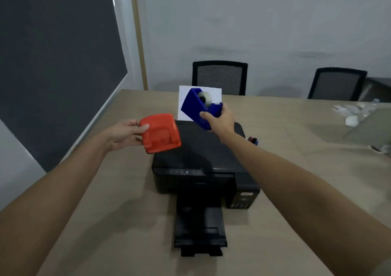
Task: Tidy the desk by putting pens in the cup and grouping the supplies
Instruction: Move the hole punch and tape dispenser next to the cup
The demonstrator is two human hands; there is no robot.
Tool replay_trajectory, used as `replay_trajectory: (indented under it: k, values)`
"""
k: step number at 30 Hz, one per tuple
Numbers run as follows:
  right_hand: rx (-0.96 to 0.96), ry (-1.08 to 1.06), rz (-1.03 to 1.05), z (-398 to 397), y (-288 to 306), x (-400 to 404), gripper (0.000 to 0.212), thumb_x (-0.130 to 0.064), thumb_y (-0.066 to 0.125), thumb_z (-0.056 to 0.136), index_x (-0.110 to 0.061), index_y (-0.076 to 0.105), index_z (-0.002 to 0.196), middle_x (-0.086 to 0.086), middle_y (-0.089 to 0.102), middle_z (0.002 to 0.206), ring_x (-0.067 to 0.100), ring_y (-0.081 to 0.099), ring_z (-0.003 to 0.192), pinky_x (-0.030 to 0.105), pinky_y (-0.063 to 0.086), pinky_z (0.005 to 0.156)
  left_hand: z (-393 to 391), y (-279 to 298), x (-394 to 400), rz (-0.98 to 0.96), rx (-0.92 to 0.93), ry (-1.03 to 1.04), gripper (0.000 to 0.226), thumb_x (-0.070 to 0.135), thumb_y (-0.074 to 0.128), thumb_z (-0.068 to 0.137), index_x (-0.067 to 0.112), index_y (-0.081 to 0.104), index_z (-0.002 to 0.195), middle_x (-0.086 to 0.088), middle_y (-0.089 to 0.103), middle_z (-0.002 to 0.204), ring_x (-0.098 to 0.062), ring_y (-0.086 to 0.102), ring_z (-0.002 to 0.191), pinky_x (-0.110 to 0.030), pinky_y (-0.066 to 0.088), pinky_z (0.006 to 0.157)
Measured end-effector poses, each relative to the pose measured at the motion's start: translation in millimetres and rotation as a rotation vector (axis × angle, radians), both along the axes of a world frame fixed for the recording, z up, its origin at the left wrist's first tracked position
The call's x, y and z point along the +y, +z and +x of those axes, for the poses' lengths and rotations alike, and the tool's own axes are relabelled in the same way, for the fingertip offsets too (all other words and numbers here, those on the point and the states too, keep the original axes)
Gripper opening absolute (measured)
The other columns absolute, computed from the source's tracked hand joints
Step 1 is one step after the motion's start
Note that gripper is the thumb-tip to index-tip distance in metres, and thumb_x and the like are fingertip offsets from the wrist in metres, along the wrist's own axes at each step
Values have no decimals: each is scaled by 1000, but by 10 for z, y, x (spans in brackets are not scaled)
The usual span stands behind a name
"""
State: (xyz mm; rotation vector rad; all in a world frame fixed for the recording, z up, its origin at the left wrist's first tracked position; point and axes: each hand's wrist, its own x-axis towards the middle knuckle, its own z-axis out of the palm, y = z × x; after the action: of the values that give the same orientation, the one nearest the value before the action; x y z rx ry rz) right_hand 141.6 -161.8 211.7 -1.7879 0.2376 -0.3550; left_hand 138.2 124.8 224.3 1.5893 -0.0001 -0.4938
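My left hand (124, 135) grips an orange-red hole punch (160, 135) and holds it in the air over the left rear corner of a black printer (198, 165). A blue tape dispenser (200, 107) with a roll of clear tape sits tilted in my right hand (220, 119), lifted above the printer's back edge. Behind the printer's right side, the red and blue tips of some pens (254, 140) peek out; whatever holds them is hidden.
A white sheet (184, 98) stands in the printer's rear feed. The printer's output tray (200, 233) sticks out toward me on the beige desk (296, 148). Crumpled white paper (351, 115) lies far right. Two black mesh chairs (220, 76) stand behind the desk.
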Motion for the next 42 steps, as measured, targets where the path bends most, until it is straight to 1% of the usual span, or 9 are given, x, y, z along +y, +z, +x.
replay_trajectory:
  k: [3, 8, 12, 18, 23, 26, 31, 35, 42]
  values:
    - [18, -65, 6, -240, 18, -848, 47, -27, 81, 68, -20, 53, 105, -1, 63, 104, 23, 65, 98, 44, 63, 71, -98, 37, -755, -12, 10, -58, 8, 13, 56, 92, 14, 61, 86, -7, 70, 84, -14, 73, 68, -28, 62, 67]
    - [59, -165, 35, -683, -137, -2117, 48, -24, 82, 68, -18, 54, 107, 5, 64, 109, 23, 66, 97, 42, 63, 71, -343, -20, -1992, 9, 38, -179, 9, 16, 60, 89, 12, 62, 97, -11, 69, 102, -23, 69, 93, -33, 61, 79]
    - [112, -248, 81, -1029, -384, -2824, 48, -22, 82, 66, -18, 54, 104, -2, 61, 98, 23, 65, 94, 42, 63, 65, -596, -106, -2802, 44, 51, -257, 23, 17, 63, 88, 7, 60, 109, -14, 67, 108, -28, 67, 104, -34, 60, 80]
    - [247, -382, 89, -1408, -967, -3463, 48, -21, 82, 68, -18, 50, 103, -4, 55, 90, 27, 64, 93, 46, 62, 68, -1010, -492, -3762, 61, 97, -307, 4, 13, 59, 92, 12, 59, 88, -7, 67, 93, -22, 67, 89, -35, 57, 83]
    - [358, -445, 42, -1642, -1469, -3695, 51, -27, 82, 64, -21, 48, 102, 3, 59, 99, 28, 64, 94, 48, 61, 72, -1172, -1245, -4248, 162, 219, -249, 16, 15, 56, 94, 8, 57, 108, -14, 63, 109, -28, 63, 103, -44, 53, 94]
    - [374, -460, 12, -1768, -1665, -3723, 45, -24, 81, 66, -20, 49, 97, 1, 59, 92, 24, 63, 88, 38, 60, 66, -1196, -1711, -4411, 236, 281, -151, 27, 19, 51, 96, 6, 56, 119, -13, 62, 114, -27, 60, 104, -48, 50, 96]
    - [395, -441, -7, -1873, -1921, -3675, 41, -21, 80, 71, -15, 50, 98, -3, 58, 87, 11, 57, 74, 17, 44, 51, -1062, -2382, -4471, 464, 208, -63, 11, 27, 51, 92, 22, 56, 84, -18, 66, 116, -34, 64, 104, -51, 54, 92]
    - [396, -445, 2, -1919, -2125, -3585, 37, -21, 79, 71, -14, 52, 94, 1, 63, 87, 16, 60, 75, 20, 47, 56, -1113, -2379, -4507, 617, 126, -82, 23, 26, 48, 94, 12, 60, 109, -14, 65, 117, -34, 61, 109, -33, 50, 87]
    - [415, -451, -23, -2005, -2297, -3477, 39, -21, 81, 69, -11, 47, 86, 3, 63, 78, 18, 58, 68, 22, 45, 55, -1329, -2396, -4529, 677, 1, 65, 30, 17, 50, 95, 2, 50, 121, -20, 58, 124, -34, 56, 112, -34, 43, 92]
